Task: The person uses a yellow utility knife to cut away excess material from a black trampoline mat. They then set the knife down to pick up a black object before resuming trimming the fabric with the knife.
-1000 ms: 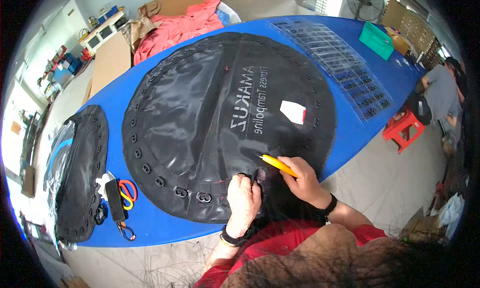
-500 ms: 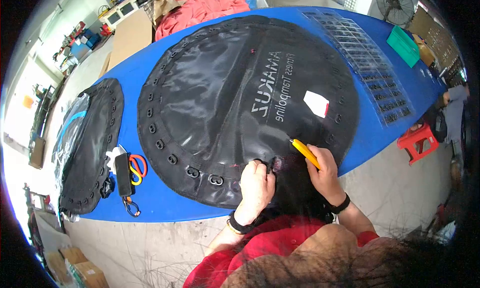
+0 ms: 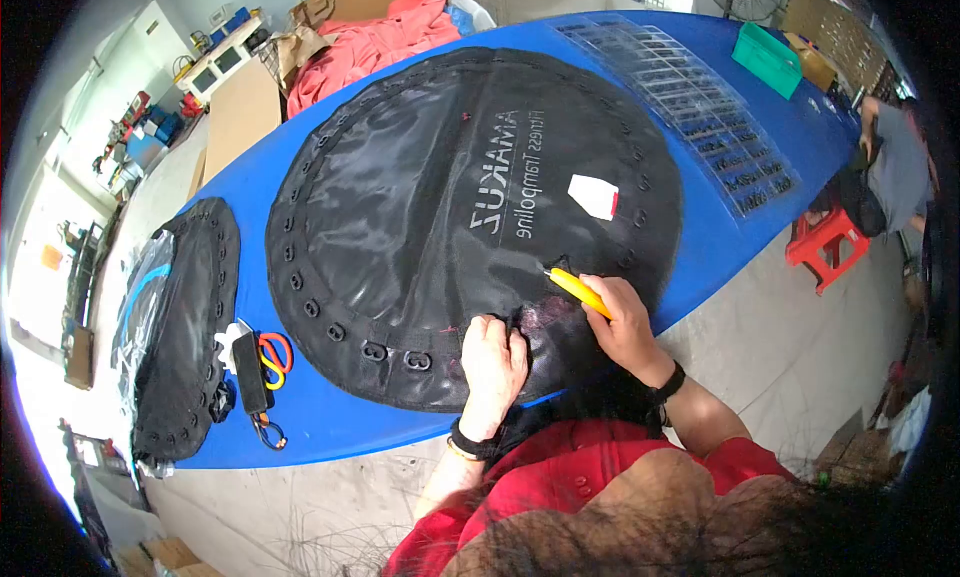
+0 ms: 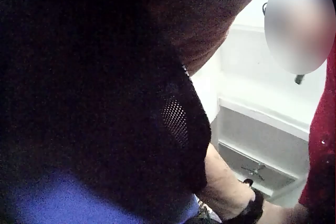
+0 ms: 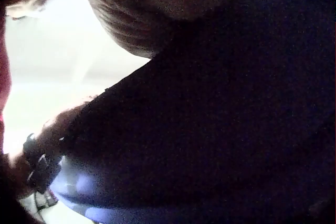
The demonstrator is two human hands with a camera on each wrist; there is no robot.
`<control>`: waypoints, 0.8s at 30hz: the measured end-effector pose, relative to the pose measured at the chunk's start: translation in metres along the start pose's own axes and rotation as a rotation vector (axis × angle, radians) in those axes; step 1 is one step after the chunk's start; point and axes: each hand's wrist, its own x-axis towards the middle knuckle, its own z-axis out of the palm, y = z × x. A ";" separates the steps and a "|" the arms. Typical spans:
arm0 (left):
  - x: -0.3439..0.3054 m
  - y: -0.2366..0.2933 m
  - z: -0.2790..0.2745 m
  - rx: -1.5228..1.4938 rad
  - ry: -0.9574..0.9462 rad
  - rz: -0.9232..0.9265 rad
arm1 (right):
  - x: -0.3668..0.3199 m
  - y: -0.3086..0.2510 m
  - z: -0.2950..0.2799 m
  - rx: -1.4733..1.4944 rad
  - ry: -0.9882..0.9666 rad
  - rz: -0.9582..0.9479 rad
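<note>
A big round black trampoline mat (image 3: 440,177) printed "Fitness Trampoline" lies on the blue table (image 3: 700,267). At its near edge my left hand (image 3: 492,357) is curled and pinches a fold of the mat's fabric. Just to the right, my right hand (image 3: 618,322) grips a yellow utility knife (image 3: 575,289) whose tip touches the mat. A white tag (image 3: 592,197) is stuck on the mat beyond the knife. In the left wrist view only dark mesh fabric (image 4: 176,124) fills the frame; the right wrist view shows dark mat (image 5: 226,119) close up.
Orange-handled scissors (image 3: 270,357) and a black tool (image 3: 247,372) lie at the table's near left, beside a second black mat (image 3: 185,327). Clear sheets of small parts (image 3: 690,107) and a green bin (image 3: 765,57) sit far right. A seated person (image 3: 895,167) and red stool (image 3: 825,247) are right.
My head view has shifted back and forth. The right hand with the knife has stayed at the same spot on the mat's near edge; the left hand keeps its pinch.
</note>
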 end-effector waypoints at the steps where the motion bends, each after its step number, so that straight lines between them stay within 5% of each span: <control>1: 0.000 0.001 -0.001 0.003 -0.005 -0.003 | -0.001 0.000 0.000 0.004 -0.001 -0.001; 24: 0.000 -0.002 0.002 0.045 -0.049 -0.004 | -0.001 0.007 -0.001 0.055 -0.035 0.048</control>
